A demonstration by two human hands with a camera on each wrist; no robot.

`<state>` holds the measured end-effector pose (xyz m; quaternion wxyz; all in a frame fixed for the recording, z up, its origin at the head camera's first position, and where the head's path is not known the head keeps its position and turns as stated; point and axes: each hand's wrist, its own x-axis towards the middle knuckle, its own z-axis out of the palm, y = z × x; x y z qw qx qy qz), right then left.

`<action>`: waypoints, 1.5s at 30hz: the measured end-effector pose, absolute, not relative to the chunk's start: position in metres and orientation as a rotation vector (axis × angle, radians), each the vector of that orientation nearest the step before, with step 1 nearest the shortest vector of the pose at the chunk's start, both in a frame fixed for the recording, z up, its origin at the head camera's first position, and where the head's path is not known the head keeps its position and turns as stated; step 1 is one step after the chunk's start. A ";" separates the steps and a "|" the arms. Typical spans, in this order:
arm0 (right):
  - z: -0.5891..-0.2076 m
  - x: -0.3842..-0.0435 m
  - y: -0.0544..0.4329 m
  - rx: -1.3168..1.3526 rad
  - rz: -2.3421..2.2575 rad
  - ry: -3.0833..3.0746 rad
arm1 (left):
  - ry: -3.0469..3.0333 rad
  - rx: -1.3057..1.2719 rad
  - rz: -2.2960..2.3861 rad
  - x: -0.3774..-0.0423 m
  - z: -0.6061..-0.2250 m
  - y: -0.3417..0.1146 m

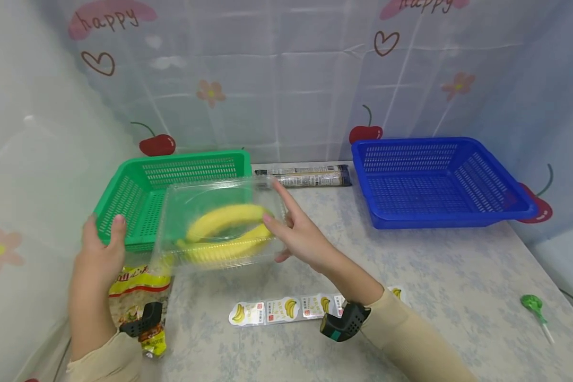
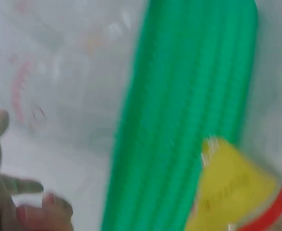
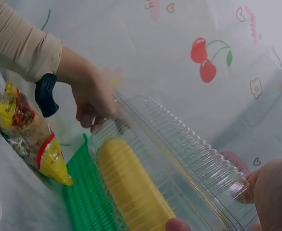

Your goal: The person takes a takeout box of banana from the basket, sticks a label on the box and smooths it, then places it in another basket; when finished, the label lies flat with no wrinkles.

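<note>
A clear plastic box (image 1: 224, 193) with yellow bananas (image 1: 229, 215) showing inside is held up, tilted, in front of the green basket (image 1: 196, 157). My right hand (image 1: 301, 233) grips its right end, thumb on the near side. In the right wrist view, the ribbed box (image 3: 179, 130) and a banana (image 3: 131, 183) appear close up, with the right hand (image 3: 278, 192) at the edge. My left hand (image 1: 97, 260) is left of the box, by the basket's left corner, thumb and fingers spread. The head view shows a gap between it and the box.
A blue basket (image 1: 453, 217) stands at the back right, and a long dark-ended package (image 1: 310, 176) lies between the baskets. A yellow snack bag (image 1: 140, 281) is under the left arm. A strip of banana stickers (image 1: 284, 309) lies in front; a green lollipop (image 1: 532, 304) is far right.
</note>
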<state>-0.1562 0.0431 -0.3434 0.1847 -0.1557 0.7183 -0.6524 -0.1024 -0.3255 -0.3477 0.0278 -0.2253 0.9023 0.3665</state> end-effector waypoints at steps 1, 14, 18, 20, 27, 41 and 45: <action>-0.344 -0.155 0.045 -0.433 -1.838 2.028 | 2.799 -0.603 1.210 -0.100 -0.345 -0.319; -0.346 -0.142 0.059 -0.417 -1.852 2.041 | 2.778 0.074 1.334 -0.057 -0.323 -0.245; -0.344 -0.138 0.062 -0.424 -1.846 2.047 | 2.788 0.034 1.248 -0.050 -0.320 -0.232; -0.344 -0.135 0.064 -0.428 -1.843 2.047 | 2.817 0.021 1.213 -0.048 -0.321 -0.226; -0.343 -0.128 0.074 -0.430 -1.805 2.091 | 2.862 -0.112 1.120 -0.041 -0.320 -0.208; -0.344 -0.112 0.104 -0.491 -1.685 2.307 | 2.848 -0.171 1.062 -0.040 -0.325 -0.180; -0.347 -0.109 0.113 -0.493 -1.640 2.378 | 2.855 -0.140 1.045 -0.042 -0.329 -0.171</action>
